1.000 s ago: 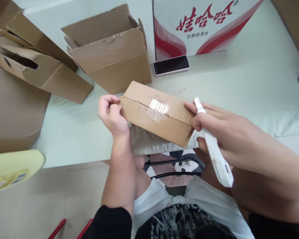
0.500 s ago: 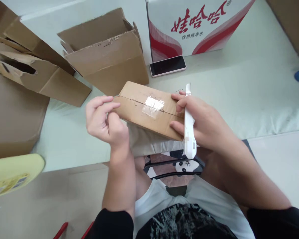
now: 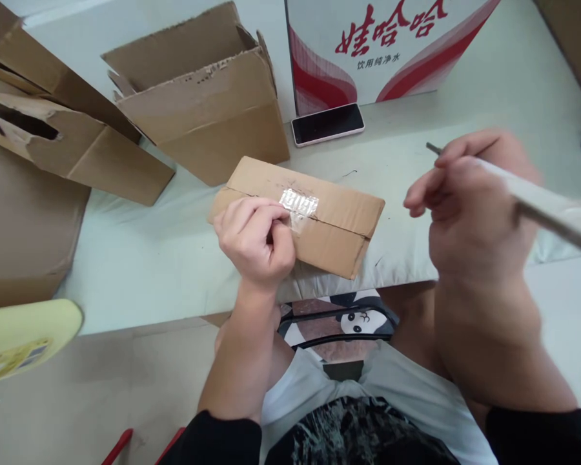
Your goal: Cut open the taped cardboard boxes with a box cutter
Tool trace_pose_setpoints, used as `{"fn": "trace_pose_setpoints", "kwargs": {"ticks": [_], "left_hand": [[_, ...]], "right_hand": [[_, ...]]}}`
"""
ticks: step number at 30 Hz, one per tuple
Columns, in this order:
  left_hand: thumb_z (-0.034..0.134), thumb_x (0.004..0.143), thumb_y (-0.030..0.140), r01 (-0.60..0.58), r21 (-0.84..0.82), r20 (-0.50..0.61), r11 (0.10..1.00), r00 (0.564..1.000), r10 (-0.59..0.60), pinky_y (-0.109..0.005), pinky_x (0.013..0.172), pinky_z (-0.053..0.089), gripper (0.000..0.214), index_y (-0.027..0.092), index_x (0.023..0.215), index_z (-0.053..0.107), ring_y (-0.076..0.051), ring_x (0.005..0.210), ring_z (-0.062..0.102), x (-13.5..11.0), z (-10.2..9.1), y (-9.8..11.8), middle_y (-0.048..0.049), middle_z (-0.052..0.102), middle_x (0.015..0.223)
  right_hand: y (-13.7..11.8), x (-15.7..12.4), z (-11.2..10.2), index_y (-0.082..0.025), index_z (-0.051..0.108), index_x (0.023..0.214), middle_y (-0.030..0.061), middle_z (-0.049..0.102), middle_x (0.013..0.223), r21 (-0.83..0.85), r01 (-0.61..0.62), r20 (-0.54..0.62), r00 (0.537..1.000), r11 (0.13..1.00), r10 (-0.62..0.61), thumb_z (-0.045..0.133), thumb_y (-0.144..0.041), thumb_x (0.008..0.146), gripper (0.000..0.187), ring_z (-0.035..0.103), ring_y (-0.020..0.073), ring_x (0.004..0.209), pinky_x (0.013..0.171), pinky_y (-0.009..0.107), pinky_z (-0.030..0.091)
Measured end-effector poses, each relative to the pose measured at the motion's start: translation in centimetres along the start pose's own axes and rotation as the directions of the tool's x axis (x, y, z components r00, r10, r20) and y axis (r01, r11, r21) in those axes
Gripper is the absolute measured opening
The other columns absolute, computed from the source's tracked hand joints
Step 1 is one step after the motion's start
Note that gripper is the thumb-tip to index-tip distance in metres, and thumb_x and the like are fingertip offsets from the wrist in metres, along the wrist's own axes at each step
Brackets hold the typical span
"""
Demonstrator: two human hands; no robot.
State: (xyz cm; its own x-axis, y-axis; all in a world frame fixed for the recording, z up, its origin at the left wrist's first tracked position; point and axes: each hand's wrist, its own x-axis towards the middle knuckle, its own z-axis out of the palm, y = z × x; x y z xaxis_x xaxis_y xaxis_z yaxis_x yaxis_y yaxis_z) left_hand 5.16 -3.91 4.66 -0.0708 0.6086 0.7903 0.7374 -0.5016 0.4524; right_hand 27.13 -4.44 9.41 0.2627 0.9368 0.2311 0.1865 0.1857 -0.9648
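A small brown cardboard box (image 3: 339, 223) lies tilted near the front edge of the padded surface, a seam running along its top. A patch of clear tape (image 3: 300, 202) crosses that seam. My left hand (image 3: 254, 239) is closed over the box's left half, its fingertips pinched at the tape's left edge; the exact grip is partly hidden. Raised to the right of the box, my right hand (image 3: 484, 200) is wrapped around a white utility knife (image 3: 556, 200), blurred by motion. A dark metal tip shows past the fingers, pointing up and left.
An open cardboard box (image 3: 217, 116) stands behind, with another opened carton (image 3: 97, 142) to its left. A phone (image 3: 328, 125) lies before a white and red carton (image 3: 392, 58). A yellow-green rounded object (image 3: 33, 336) juts in at left.
My right hand has left the box's right end and moved up and right with the utility knife, now turned. My left hand has shifted right from the box's left end to the tape.
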Motion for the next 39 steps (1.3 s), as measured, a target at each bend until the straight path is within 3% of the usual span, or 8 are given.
{"fn": "trace_pose_setpoints", "kwargs": {"ticks": [2,4,11,16,21,25,31,39], "left_hand": [[0.053,0.074,0.010,0.018,0.015,-0.008,1.000,1.000,-0.018,-0.039,0.068,0.047,0.020,0.023,0.065,0.065,-0.020,0.068,0.067,0.0,0.2,0.2,-0.0019,0.073,0.070],[0.051,0.073,0.010,0.048,0.038,-0.028,0.998,0.999,-0.047,-0.038,0.067,0.047,0.022,0.023,0.062,0.064,-0.020,0.067,0.066,0.0,0.5,0.3,-0.0015,0.072,0.067],[0.049,0.073,0.005,0.095,0.074,-0.068,0.993,0.994,-0.090,-0.036,0.066,0.045,0.025,0.022,0.061,0.063,-0.018,0.066,0.064,0.2,1.2,0.6,-0.0009,0.071,0.067],[0.051,0.072,0.004,0.125,0.063,-0.065,0.990,0.991,-0.120,-0.038,0.070,0.043,0.022,0.022,0.062,0.060,-0.019,0.066,0.061,0.2,1.2,0.8,-0.0013,0.069,0.067],[0.053,0.070,0.008,0.143,0.084,-0.040,0.986,0.989,-0.140,-0.040,0.071,0.042,0.017,0.022,0.063,0.059,-0.020,0.066,0.060,0.2,1.1,1.0,-0.0019,0.068,0.068],[0.053,0.070,0.008,0.134,0.066,-0.023,0.989,0.991,-0.133,-0.040,0.071,0.042,0.017,0.023,0.065,0.060,-0.020,0.067,0.060,0.2,0.9,1.0,-0.0023,0.069,0.069],[0.053,0.070,0.009,0.120,0.082,-0.011,0.989,0.993,-0.120,-0.040,0.070,0.042,0.016,0.023,0.064,0.059,-0.021,0.068,0.061,0.2,0.8,0.8,-0.0020,0.070,0.069],[0.052,0.071,0.010,0.085,0.089,-0.018,0.992,0.996,-0.084,-0.039,0.068,0.043,0.016,0.023,0.064,0.059,-0.020,0.066,0.063,0.3,0.8,0.8,-0.0013,0.070,0.068]], "right_hand": [[0.0,0.3,0.0,-0.029,0.059,0.088,-0.0017,0.055,0.061,0.170,-0.042,-0.001,0.999,0.984,0.043,0.060,-0.035,0.090,0.006,0.058,0.0198,0.052,0.047,0.035,0.037],[-0.1,0.2,0.2,-0.029,0.060,0.092,-0.0028,0.056,0.061,0.238,-0.072,0.007,0.997,0.969,0.072,0.060,-0.035,0.089,0.007,0.054,0.0182,0.050,0.046,0.035,0.035],[0.0,-0.7,0.9,-0.028,0.061,0.104,-0.0037,0.066,0.066,0.177,-0.108,0.157,0.984,0.978,0.080,0.061,-0.031,0.091,0.013,0.063,0.0190,0.062,0.061,0.034,0.049],[1.0,-0.5,0.4,-0.029,0.060,0.116,-0.0022,0.070,0.074,0.092,-0.091,0.313,0.948,0.992,0.058,0.061,-0.048,0.095,0.029,0.066,0.0188,0.066,0.065,0.035,0.054],[0.7,-0.5,0.8,-0.027,0.063,0.124,0.0022,0.073,0.083,0.041,-0.150,0.340,0.932,0.988,0.128,0.053,-0.056,0.094,0.043,0.064,0.0190,0.065,0.066,0.036,0.054],[0.6,-0.6,1.1,-0.023,0.070,0.113,0.0031,0.074,0.089,0.108,-0.151,0.318,0.942,0.983,0.109,0.056,-0.047,0.092,0.035,0.061,0.0167,0.065,0.064,0.034,0.053],[0.7,-1.2,1.0,-0.028,0.071,0.094,-0.0029,0.065,0.069,-0.042,0.040,0.223,0.974,0.998,-0.030,0.064,-0.033,0.092,0.008,0.061,0.0171,0.063,0.064,0.035,0.050],[0.2,-1.2,1.3,-0.028,0.068,0.093,-0.0028,0.065,0.069,-0.039,-0.024,0.251,0.967,0.999,0.033,0.062,-0.030,0.095,0.006,0.060,0.0170,0.063,0.065,0.035,0.054]]}}
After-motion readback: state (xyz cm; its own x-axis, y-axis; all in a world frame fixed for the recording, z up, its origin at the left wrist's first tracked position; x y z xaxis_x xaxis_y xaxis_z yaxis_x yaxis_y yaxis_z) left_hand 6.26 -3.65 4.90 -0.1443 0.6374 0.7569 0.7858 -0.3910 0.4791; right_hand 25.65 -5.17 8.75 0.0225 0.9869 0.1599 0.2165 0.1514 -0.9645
